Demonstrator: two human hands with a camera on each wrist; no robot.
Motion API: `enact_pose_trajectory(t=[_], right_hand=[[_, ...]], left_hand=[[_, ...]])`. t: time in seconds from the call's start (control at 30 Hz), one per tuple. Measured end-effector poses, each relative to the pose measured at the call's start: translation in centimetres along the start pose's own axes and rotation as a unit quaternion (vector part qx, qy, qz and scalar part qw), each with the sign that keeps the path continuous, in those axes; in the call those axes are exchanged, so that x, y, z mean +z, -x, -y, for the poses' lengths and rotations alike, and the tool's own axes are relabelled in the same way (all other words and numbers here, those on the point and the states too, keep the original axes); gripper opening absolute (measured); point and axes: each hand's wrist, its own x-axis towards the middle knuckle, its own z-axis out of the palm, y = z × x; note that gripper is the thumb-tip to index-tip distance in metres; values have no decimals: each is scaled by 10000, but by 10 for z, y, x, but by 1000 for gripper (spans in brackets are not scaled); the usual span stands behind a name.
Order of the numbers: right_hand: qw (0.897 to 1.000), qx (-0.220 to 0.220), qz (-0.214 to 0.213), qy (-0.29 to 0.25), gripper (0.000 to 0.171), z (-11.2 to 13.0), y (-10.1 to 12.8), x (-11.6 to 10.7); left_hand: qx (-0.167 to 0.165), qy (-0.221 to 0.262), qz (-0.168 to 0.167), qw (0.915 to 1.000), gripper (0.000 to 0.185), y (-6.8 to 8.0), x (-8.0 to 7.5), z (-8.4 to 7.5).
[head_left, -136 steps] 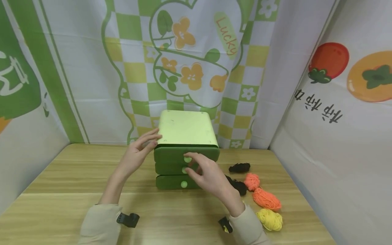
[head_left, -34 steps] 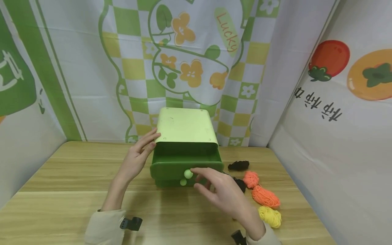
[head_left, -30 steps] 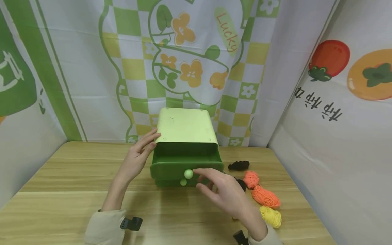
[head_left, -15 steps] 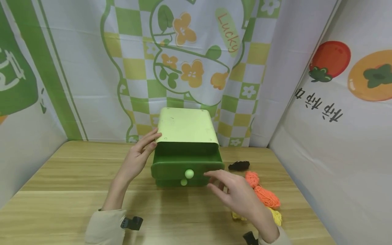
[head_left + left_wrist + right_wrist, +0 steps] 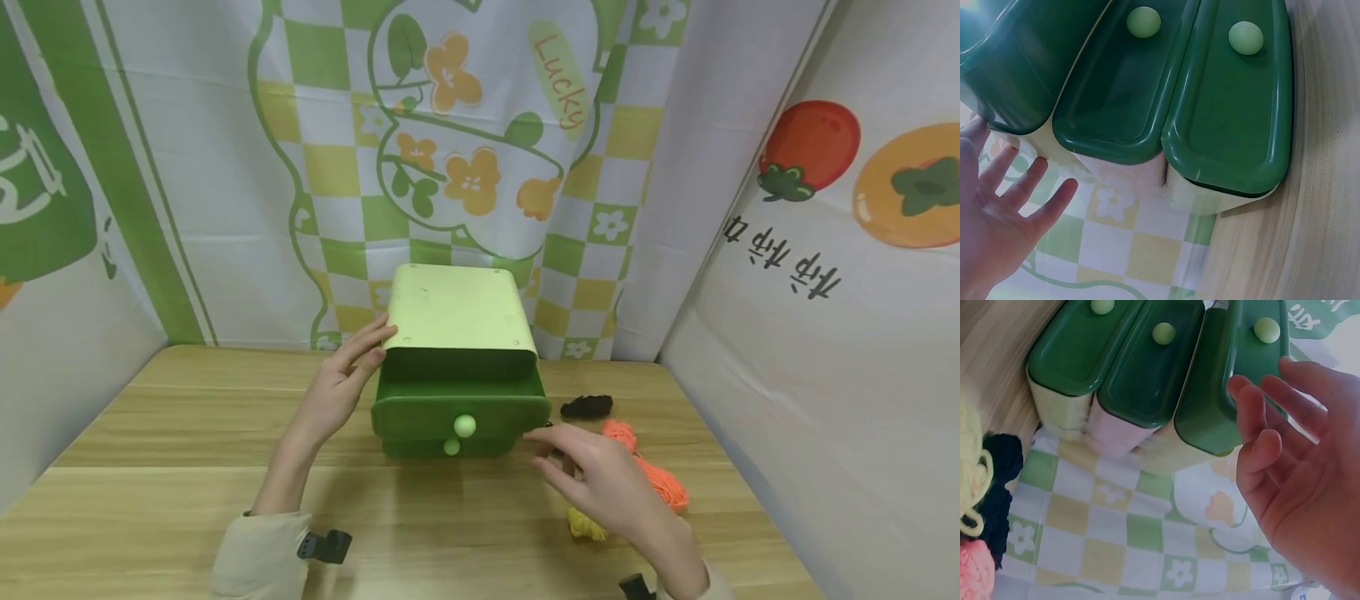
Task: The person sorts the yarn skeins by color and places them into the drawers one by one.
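A small drawer cabinet point(image 5: 457, 312) with a pale green top stands at the back middle of the wooden table point(image 5: 150, 433). Its dark green top drawer point(image 5: 461, 410) is pulled out, and its round knob point(image 5: 464, 426) is free. My left hand point(image 5: 352, 367) rests with straight fingers against the cabinet's upper left corner; in the left wrist view this hand point(image 5: 1010, 200) is spread beside the drawers point(image 5: 1229, 112). My right hand point(image 5: 577, 467) hovers with relaxed fingers and holds nothing, just right of the drawer front and above the yarn. In the right wrist view my right hand point(image 5: 1285, 437) is spread near the top drawer point(image 5: 1210, 394).
Yarn bundles lie on the table right of the cabinet: black point(image 5: 587, 407), salmon point(image 5: 618, 431), orange point(image 5: 663, 490) and yellow point(image 5: 585, 525), partly hidden by my right hand. Printed cloth walls point(image 5: 787, 333) close in the back and both sides.
The top drawer has come out since the earliest frame. My right hand left the knob and moved right and toward me, over the yarn. My left hand stayed on the cabinet.
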Motion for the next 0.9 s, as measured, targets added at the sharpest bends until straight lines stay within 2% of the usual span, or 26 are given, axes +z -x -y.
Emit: enact_pose_trajectory(t=[0.33,0.5,0.9], right_hand=[[9997,9,123,190,25,-13,12,-2],[9989,72,395,258,29,-24,21,-5],[9924,386,1120,-328,33,-60,32,-4]], left_hand=[[36,19,-7,10000,39,-1,-1,5],[42,1,4,10000,39,-1,0,4],[32,-9,-13,10000,39,-1,0,5]])
